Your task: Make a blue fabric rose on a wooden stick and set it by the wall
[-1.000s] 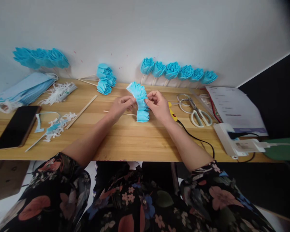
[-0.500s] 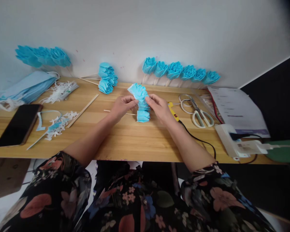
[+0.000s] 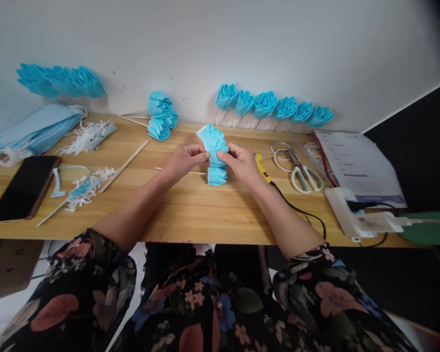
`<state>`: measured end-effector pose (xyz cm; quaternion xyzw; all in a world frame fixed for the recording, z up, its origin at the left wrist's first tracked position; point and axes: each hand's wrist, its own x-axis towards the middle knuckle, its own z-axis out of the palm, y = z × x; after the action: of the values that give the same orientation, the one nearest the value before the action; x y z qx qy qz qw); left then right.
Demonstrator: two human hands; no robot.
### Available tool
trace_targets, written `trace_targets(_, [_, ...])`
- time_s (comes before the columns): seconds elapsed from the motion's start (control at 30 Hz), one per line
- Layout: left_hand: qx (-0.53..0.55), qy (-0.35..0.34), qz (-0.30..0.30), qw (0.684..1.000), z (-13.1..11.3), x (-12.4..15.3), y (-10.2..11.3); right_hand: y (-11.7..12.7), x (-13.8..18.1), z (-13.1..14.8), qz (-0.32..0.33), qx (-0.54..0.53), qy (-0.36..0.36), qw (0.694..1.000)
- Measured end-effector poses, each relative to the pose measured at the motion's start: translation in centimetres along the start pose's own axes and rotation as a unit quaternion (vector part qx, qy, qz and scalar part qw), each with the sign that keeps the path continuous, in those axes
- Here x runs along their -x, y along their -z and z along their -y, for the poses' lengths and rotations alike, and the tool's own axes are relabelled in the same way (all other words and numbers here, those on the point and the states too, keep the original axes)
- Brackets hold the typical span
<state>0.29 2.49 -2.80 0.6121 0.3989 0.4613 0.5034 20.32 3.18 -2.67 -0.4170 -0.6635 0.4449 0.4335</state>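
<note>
Between my two hands is a strip of pleated blue mask fabric (image 3: 214, 139), its folds fanned out at the upper end. My left hand (image 3: 188, 159) pinches its left edge between thumb and fingers. On the opposite edge, my right hand (image 3: 241, 164) grips it with the thumb laid across the folds. The strip's lower end is a small folded blue block (image 3: 217, 176), and a thin wooden stick (image 3: 194, 172) runs out from it to the left, passing beneath my left hand.
Blue fabric flowers on sticks (image 3: 264, 105) lean along the wall. Left are face masks (image 3: 36, 129), a phone (image 3: 24, 188), trimmed scraps (image 3: 84, 190) and loose sticks (image 3: 123, 166). Right are a yellow corded tool (image 3: 263, 168), scissors (image 3: 304, 173), a power strip (image 3: 346, 215) and papers (image 3: 359, 166).
My right thumb has shifted left and slightly down over the pleated strip. The left hand keeps its pinch. The whole view has moved slightly.
</note>
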Motion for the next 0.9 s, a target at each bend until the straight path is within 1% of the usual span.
trace_targets(0.13, [-0.005, 0.015, -0.002, 1.000, -0.2, 0.0, 0.3, 0.7, -0.2, 0.1, 0.036, -0.019, -0.005, 0.999])
trace_targets(0.2, [-0.002, 0.020, -0.005, 1.000, -0.2, 0.0, 0.3, 1.0, -0.2, 0.3, 0.043, -0.035, -0.009, 0.998])
trace_targets(0.37, [0.009, 0.022, -0.007, 1.000, -0.4, 0.1, 0.3, 0.9, 0.0, 0.9, 0.029, -0.085, -0.032, 0.995])
trace_targets(0.5, [0.010, 0.026, 0.019, 0.999, -0.4, 0.1, 0.0, 0.2, 0.1, 0.8, 0.024, -0.100, -0.056, 0.993])
trace_targets(0.6, [0.019, 0.015, 0.021, 0.999, -0.2, 0.1, -0.2, -0.2, 0.1, 0.6, 0.001, -0.101, -0.057, 0.993])
trace_targets(0.7, [0.025, 0.009, 0.018, 0.999, 0.0, 0.0, -0.3, -0.3, 0.0, 0.3, -0.009, -0.088, -0.045, 0.995])
trace_targets(0.9, [0.022, 0.026, -0.005, 0.999, 0.3, 0.0, -0.4, -0.3, 0.1, -0.3, -0.017, -0.026, -0.018, 0.999])
